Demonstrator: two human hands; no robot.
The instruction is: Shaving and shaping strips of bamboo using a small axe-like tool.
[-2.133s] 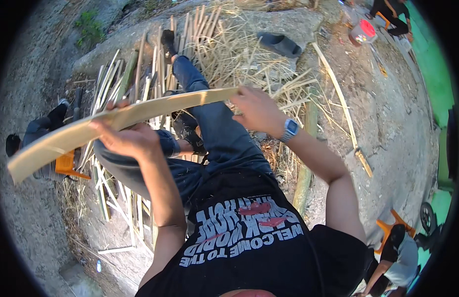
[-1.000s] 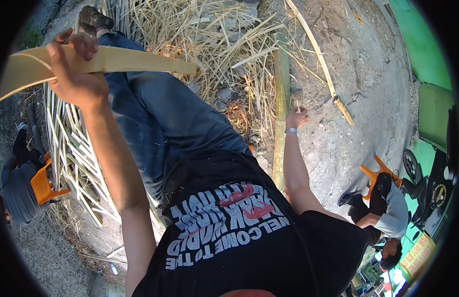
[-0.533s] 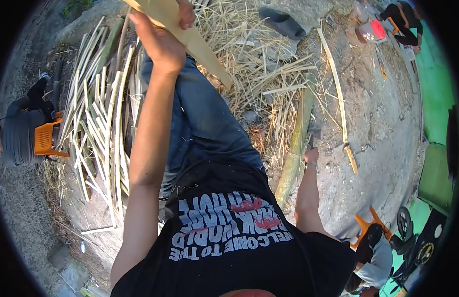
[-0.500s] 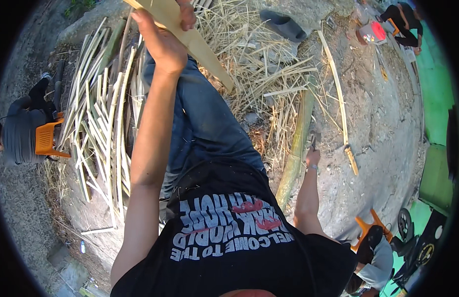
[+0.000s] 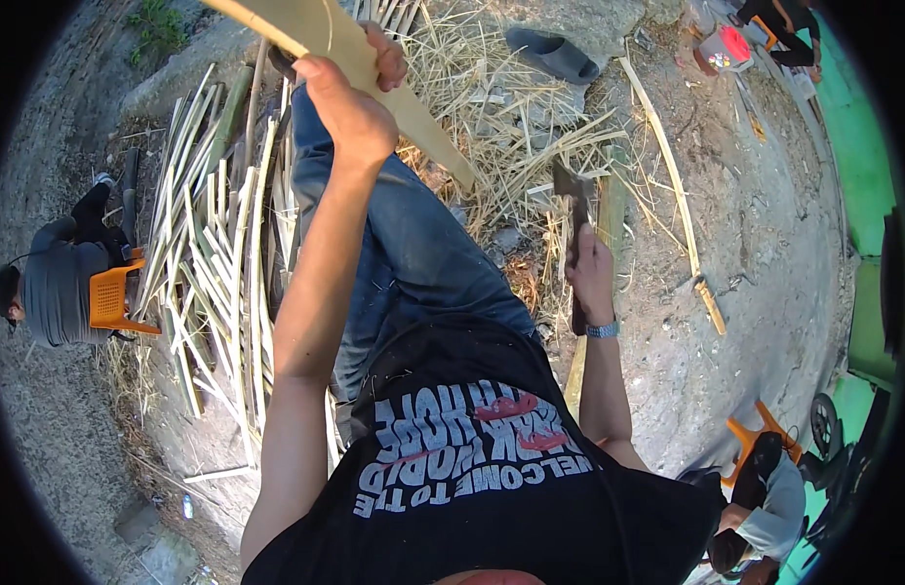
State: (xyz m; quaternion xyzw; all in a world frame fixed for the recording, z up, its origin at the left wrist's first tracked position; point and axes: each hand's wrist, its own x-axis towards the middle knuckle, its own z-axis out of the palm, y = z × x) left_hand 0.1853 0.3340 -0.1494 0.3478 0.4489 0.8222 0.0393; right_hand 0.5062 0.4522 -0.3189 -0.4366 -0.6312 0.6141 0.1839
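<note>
The left hand, at 11 o'clock, is pinching a broad, pale bamboo slat, the thumb pressing one side and the fingers curling round the other. The slat is slanting over the jeans, its narrow end pointing toward 5 o'clock and its far end running out of view. It is looking light and springy, likely stiffer along its length than across, with smooth faces that may slip and edges that could cut or splinter. Its middle, gripped by the flat faces, is seeming the best hold.

The right hand, at 3 o'clock, is wrapping around the handle of a dark chopping knife, whose blade is pointing toward 12. This tool is appearing rigid and blade-heavy; the handle is the safe grip.

Beyond, a green bamboo pole is lying at 2 o'clock, bamboo shavings are spreading at 12, split bamboo sticks are piling at 9, and a co-worker is sitting farther out.
</note>
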